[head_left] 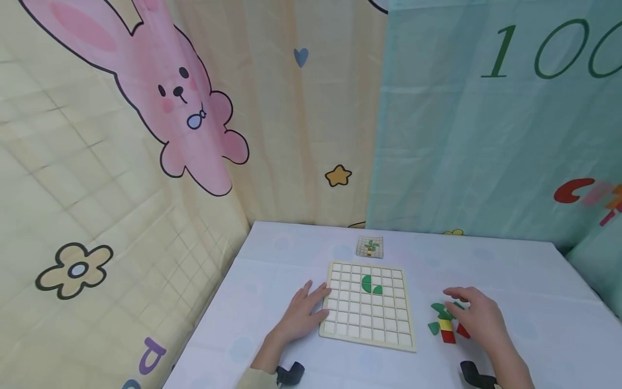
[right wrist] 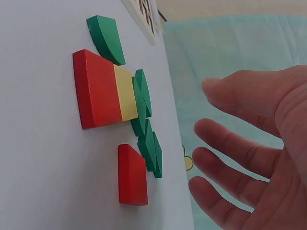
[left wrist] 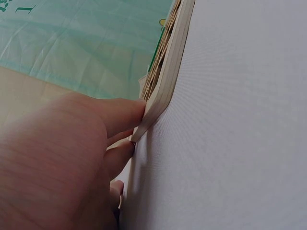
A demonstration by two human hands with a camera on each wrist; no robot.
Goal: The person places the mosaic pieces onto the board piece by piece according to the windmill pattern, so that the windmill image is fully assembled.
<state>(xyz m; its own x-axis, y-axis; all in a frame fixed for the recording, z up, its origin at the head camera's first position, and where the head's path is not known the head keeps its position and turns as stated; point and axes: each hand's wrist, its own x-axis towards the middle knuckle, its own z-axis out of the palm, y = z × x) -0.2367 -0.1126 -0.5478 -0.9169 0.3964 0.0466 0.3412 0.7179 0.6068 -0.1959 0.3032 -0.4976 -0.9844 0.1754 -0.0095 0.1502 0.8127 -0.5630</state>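
A white gridded board (head_left: pixel 357 324) with a pale wooden frame lies mid-table. Green curved pieces (head_left: pixel 366 284) sit in its upper cells. My left hand (head_left: pixel 301 310) rests at its left side, fingers spread; thumb and fingertips touch the frame edge (left wrist: pixel 165 79). Over a group of loose pieces to the right hovers my right hand (head_left: pixel 486 319), fingers apart and loosely bent, nothing between them. Below it lie a yellow piece (right wrist: pixel 125 93) against a red piece (right wrist: pixel 98 91), a separate red block (right wrist: pixel 133 177), a lone green piece (right wrist: pixel 106 38) and several overlapping green leaf-shaped pieces (right wrist: pixel 140 105).
Behind the board lies a small card (head_left: pixel 362 246) printed with a green, yellow and red plant pattern on a grid. The white-covered table (head_left: pixel 272 259) meets printed curtains (head_left: pixel 301 135) at the back and left. Both wrists wear black camera mounts (head_left: pixel 291 374).
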